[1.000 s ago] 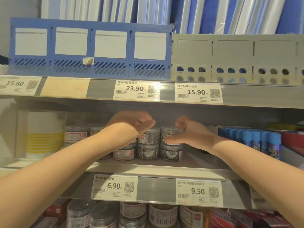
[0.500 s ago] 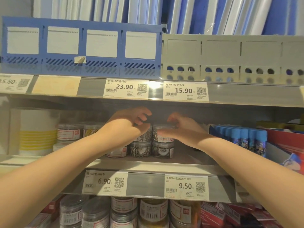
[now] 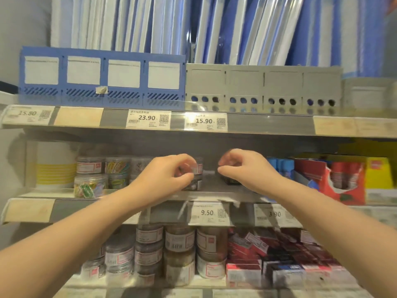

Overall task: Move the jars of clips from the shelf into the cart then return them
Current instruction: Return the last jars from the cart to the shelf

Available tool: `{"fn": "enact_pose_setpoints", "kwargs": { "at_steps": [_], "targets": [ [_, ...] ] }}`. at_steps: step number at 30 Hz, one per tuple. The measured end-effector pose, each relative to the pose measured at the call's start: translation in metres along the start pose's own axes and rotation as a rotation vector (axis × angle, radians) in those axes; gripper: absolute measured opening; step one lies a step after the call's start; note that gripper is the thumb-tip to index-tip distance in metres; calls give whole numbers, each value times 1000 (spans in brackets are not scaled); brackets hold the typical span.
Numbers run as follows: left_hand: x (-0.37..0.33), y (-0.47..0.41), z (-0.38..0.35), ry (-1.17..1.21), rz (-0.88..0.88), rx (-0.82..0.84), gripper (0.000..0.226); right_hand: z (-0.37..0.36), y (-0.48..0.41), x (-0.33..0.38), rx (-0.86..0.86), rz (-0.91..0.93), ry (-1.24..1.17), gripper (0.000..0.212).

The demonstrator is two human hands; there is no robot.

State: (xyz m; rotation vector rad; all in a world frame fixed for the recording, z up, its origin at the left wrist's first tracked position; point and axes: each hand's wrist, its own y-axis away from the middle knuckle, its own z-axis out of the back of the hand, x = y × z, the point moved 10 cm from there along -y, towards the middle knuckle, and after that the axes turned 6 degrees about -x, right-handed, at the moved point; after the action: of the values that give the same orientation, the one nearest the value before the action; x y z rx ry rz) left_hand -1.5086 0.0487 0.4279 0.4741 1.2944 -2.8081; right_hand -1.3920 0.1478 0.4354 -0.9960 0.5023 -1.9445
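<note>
Clear round jars of clips stand stacked on the middle shelf. My left hand curls its thumb and fingers round a clear jar of metal clips at the top of a stack. A second jar sits under it. My right hand is just to the right, fingers and thumb curled round a blurred see-through jar. Below that hand a dark jar stays on the shelf. More jars with coloured clips stand to the left.
A white and yellow tub is at the shelf's left end. Blue glue sticks and red and yellow boxes are at the right. The upper shelf edge hangs close above my hands. More jars fill the shelf below.
Both hands have drawn back toward the shelf's front edge with fingers curled tighter. The right stack's top jar no longer stands in place. The view has tilted up and shifted.
</note>
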Motion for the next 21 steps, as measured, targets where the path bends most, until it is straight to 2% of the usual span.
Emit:
{"fn": "enact_pose_setpoints", "kwargs": {
  "at_steps": [4,8,13,16,21],
  "targets": [
    [-43,24,-9,126,-29,19,14,27,59,15,-20,-10,17,11],
    [-105,68,-29,183,-151,129,13,57,139,23,-68,-69,106,14],
    [-197,142,-63,304,-316,299,17,109,262,18,-154,-274,186,11],
    [-260,201,-94,400,-372,468,17,138,355,7,-159,-444,259,5],
    [-389,290,-132,550,-518,657,21,207,507,-7,-199,-674,346,13]
  ]
}}
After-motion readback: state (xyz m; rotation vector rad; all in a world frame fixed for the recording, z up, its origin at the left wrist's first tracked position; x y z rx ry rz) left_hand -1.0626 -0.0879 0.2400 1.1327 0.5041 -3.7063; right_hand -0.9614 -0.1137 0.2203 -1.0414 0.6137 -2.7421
